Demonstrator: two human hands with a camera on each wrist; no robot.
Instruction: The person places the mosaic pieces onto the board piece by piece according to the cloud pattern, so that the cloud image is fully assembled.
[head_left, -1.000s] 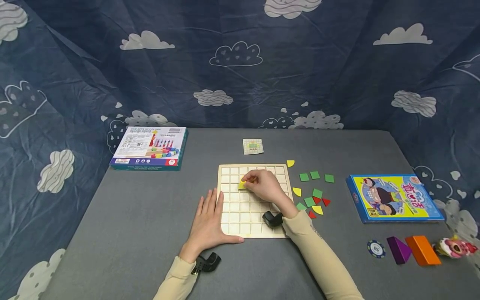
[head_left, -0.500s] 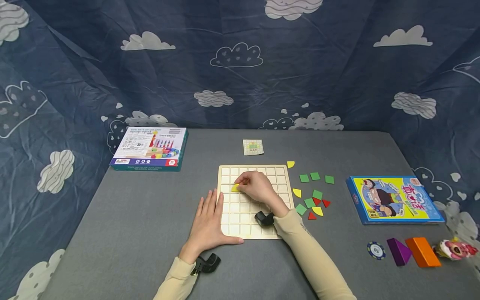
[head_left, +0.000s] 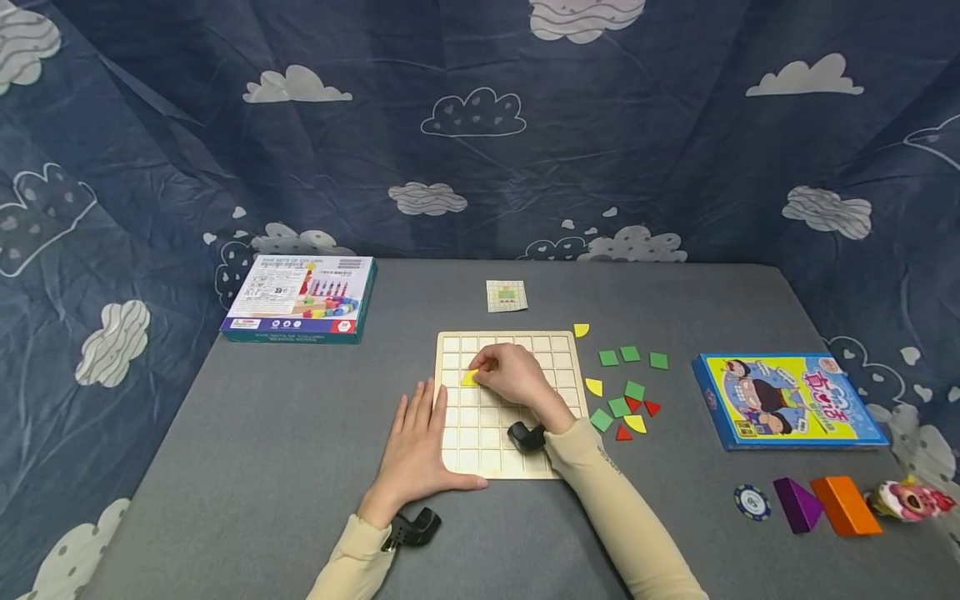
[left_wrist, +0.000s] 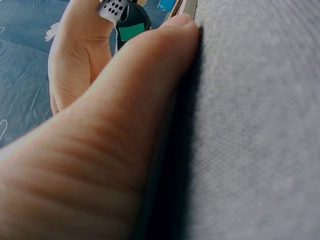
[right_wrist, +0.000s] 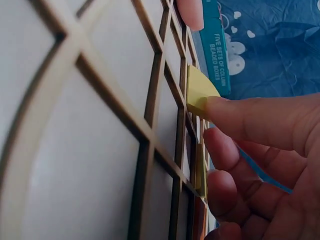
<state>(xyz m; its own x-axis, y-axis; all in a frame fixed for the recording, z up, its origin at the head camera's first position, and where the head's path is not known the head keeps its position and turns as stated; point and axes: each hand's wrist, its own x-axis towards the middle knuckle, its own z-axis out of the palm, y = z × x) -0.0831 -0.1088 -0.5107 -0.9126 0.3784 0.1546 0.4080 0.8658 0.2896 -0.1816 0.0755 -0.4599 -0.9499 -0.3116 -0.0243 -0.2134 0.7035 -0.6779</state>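
Note:
My right hand [head_left: 517, 375] pinches a yellow quarter-circle tile [right_wrist: 200, 90] between thumb and finger. The tile stands tilted over the wooden grid board [head_left: 468, 437], its lower edge at the cells of an upper-left row. Beyond it, in the right wrist view, another yellow tile [right_wrist: 200, 170] and a red tile [right_wrist: 199, 217] sit on the board, partly behind the curled fingers; in the head view the hand hides them. My left hand [head_left: 420, 450] lies with straight fingers along the board's left side, thumb stretched along its front edge.
Right of the board lie loose green squares [head_left: 634, 389], red triangles [head_left: 624, 432] and yellow quarter-circles [head_left: 594, 387]. A pattern card [head_left: 507, 296] lies behind. Boxes [head_left: 300, 298] stand left and right. A chip [head_left: 752, 502], purple [head_left: 798, 504] and orange blocks [head_left: 846, 506] and a figurine [head_left: 911, 499] sit front right.
The right hand has moved a little left across the board with the yellow quarter-circle tile, then almost stopped over the last half second. The left hand has stayed in place.

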